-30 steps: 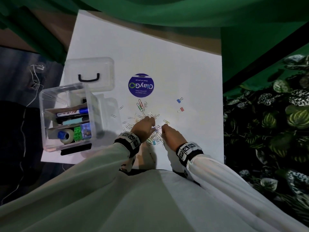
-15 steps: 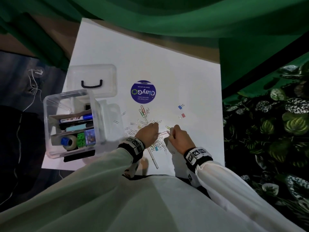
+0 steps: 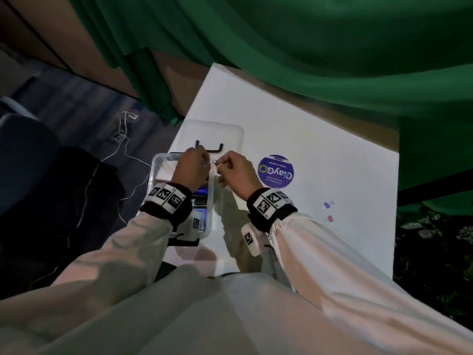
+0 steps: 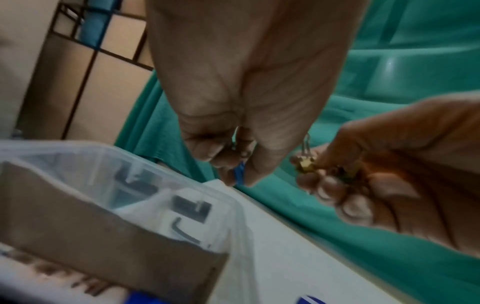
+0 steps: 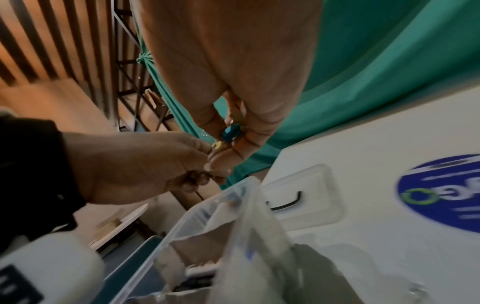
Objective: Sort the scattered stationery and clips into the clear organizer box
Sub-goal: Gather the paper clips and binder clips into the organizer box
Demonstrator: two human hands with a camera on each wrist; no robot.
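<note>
The clear organizer box (image 3: 156, 175) stands at the table's left edge, with markers and a cardboard divider (image 4: 109, 242) inside. Both hands hover over its far end. My left hand (image 3: 204, 158) pinches a small blue clip (image 4: 240, 173) between thumb and fingers. Just to its right, my right hand (image 3: 218, 164) grips a gold binder clip (image 4: 306, 163) and a teal binder clip (image 5: 230, 131) in its curled fingers. A blue binder clip (image 3: 328, 204) and a pink binder clip (image 3: 329, 218) lie on the white table (image 3: 332, 155) at the right. My arms hide the paper clip pile.
The box's clear lid (image 3: 230, 134) with a black handle lies just beyond the box. A round blue sticker (image 3: 276, 171) sits right of my hands. Green cloth (image 3: 307, 60) hangs behind the table. White cables (image 3: 122, 129) trail on the floor at the left.
Both hands have left the paper clip pile and risen leftward to above the box, carrying clips. The head view has swung left and closer.
</note>
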